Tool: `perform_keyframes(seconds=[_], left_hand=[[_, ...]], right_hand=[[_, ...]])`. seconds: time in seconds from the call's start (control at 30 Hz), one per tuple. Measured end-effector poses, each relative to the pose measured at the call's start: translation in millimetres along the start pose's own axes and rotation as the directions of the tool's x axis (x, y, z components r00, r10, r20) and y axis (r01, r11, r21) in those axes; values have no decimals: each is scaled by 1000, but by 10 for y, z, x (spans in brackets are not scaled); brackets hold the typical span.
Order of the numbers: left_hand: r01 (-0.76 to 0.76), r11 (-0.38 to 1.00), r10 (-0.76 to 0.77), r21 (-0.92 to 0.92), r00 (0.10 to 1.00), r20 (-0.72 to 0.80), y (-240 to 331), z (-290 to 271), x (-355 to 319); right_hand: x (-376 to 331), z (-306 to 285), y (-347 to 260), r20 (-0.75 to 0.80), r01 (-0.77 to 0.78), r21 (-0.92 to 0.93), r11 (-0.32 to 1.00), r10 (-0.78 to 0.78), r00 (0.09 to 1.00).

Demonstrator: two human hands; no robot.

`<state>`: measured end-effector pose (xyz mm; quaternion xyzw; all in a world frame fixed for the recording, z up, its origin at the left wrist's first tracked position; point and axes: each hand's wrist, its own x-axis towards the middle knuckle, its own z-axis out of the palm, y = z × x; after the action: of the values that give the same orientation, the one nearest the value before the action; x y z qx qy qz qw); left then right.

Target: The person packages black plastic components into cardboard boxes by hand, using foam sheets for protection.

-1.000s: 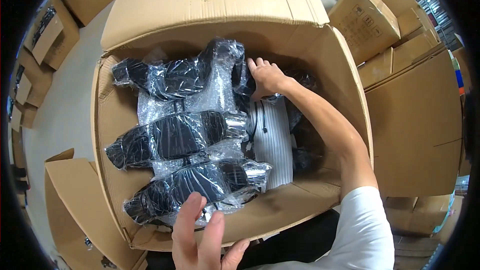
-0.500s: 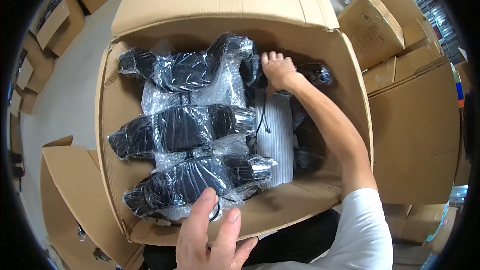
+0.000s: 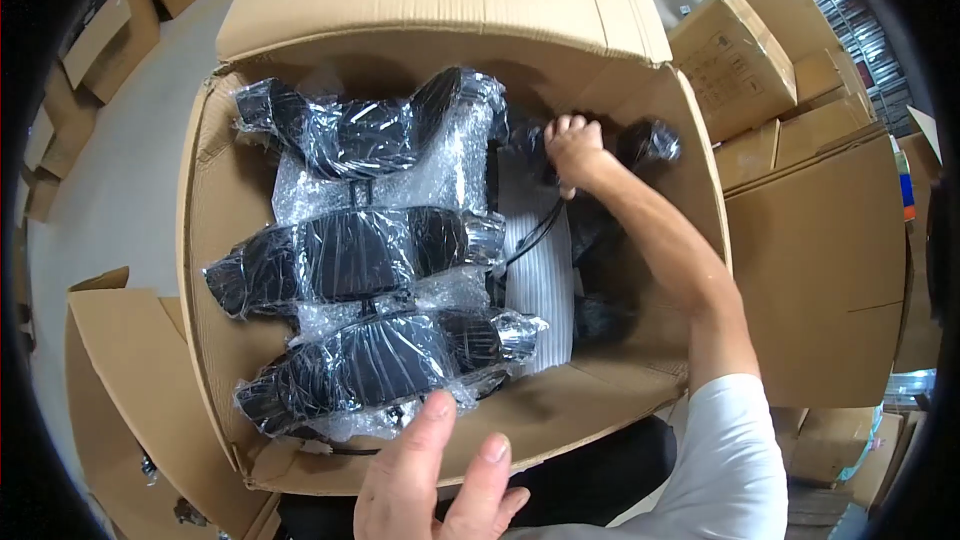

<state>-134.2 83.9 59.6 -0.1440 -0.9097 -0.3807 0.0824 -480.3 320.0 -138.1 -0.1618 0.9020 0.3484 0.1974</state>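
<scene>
Clenched right hand (image 3: 572,152) grips a wrapped black part (image 3: 640,145) inside the carton (image 3: 640,90), arm outstretched.

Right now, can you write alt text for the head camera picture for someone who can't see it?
A right hand grips a black plastic-wrapped part deep in a big open cardboard box packed with three bubble-wrapped black pieces. The left hand rests open at the box's near edge.

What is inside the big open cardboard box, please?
Inside the cardboard box lie three black parts wrapped in bubble wrap, and a grey ribbed panel. The right hand grips another black wrapped piece. Whatever lies beneath them is covered.
</scene>
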Motion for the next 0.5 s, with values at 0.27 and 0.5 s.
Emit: perform_keyframes(seconds=[0.27,0.5], left_hand=[[-8,1000,8,25,1000,-7,-12,22,85],[-161,987,161,10,974,-158,26,35,-49]], right_hand=[[551,713,-409,-319,170,184,968,-105,942],[551,1053,-155,-460,343,433,834,-123,879]])
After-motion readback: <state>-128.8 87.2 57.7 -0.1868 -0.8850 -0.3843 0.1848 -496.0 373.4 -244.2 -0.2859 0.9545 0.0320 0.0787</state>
